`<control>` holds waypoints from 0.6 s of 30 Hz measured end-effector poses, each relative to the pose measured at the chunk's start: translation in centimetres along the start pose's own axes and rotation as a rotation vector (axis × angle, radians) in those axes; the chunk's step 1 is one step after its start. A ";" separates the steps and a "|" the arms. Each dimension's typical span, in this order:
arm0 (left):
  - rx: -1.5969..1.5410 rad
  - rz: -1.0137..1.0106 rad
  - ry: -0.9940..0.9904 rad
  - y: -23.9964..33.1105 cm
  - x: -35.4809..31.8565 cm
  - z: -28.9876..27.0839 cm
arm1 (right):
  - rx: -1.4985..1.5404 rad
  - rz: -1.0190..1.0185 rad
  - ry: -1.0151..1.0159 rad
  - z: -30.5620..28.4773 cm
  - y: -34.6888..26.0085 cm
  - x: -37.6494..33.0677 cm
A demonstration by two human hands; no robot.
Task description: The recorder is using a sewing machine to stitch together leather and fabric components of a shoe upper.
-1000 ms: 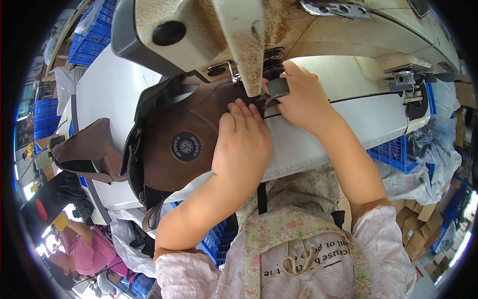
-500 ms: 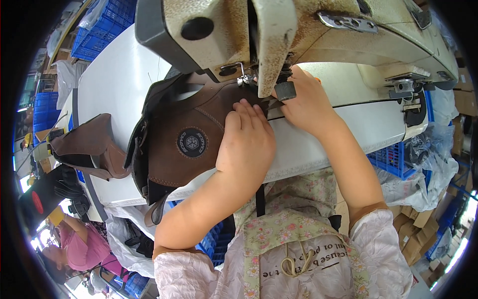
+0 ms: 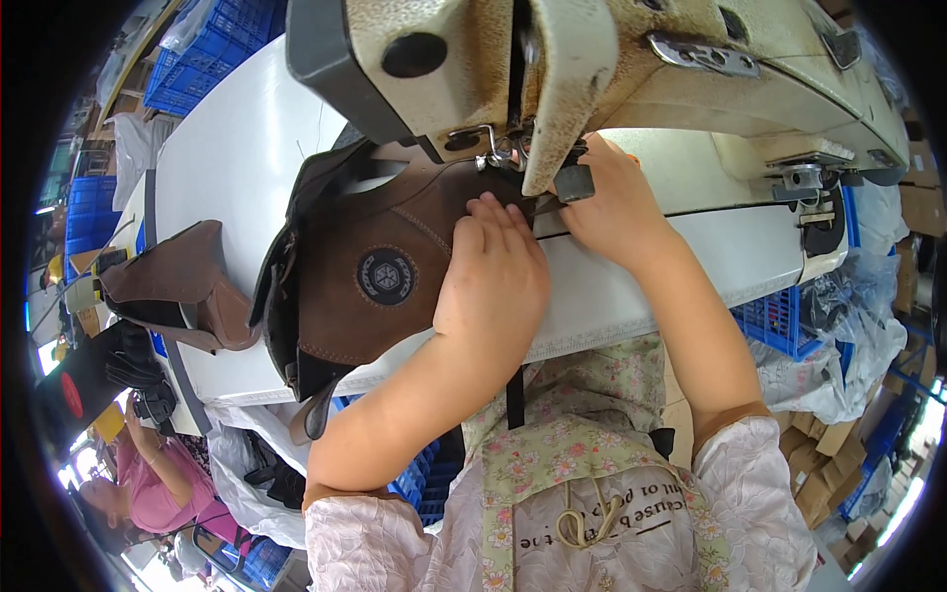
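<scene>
Brown leather boot upper [image 3: 380, 271] pressed under both hands [image 3: 493, 271] at sewing machine [image 3: 592, 69].

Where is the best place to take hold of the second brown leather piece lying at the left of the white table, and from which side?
Probably the raised upper edge of the spare leather piece, from above and the left. It lies apart from the piece under the left hand, and that side of the table looks free.

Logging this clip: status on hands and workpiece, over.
Left hand flat on brown leather boot upper. Right hand pinching its edge beside the needle. Beige sewing machine head hides the stitch point.
</scene>
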State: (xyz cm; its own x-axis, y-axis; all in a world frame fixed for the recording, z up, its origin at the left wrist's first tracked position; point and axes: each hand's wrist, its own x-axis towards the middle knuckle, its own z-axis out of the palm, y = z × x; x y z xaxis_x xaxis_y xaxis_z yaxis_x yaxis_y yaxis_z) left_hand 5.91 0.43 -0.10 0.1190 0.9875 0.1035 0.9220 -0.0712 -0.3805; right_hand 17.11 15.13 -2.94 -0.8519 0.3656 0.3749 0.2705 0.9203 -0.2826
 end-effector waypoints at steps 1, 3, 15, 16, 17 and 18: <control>0.005 0.000 -0.001 0.0 0.0 0.0 | 0.000 -0.001 0.000 0.0 0.1 0.1; -0.014 -0.020 0.021 0.2 0.0 0.1 | -0.011 -0.016 0.084 0.2 0.1 0.1; -0.012 0.006 0.025 0.1 -0.2 0.0 | 0.026 -0.067 -0.029 -0.1 2.0 0.4; -0.013 0.008 0.036 0.0 -0.2 0.0 | 0.025 -0.069 -0.031 -0.2 2.0 0.4; -0.013 0.004 0.035 0.0 -0.2 0.1 | 0.003 -0.075 -0.034 -0.3 2.0 0.6; -0.009 0.007 0.032 0.0 -0.1 0.1 | -0.018 -0.081 -0.038 -0.5 2.0 0.6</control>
State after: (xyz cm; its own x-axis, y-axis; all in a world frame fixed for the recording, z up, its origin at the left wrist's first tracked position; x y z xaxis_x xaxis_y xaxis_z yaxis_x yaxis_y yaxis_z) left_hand 5.90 0.30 -0.21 0.1370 0.9820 0.1303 0.9244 -0.0795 -0.3731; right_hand 17.30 17.26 -2.86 -0.8876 0.2849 0.3620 0.2081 0.9491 -0.2365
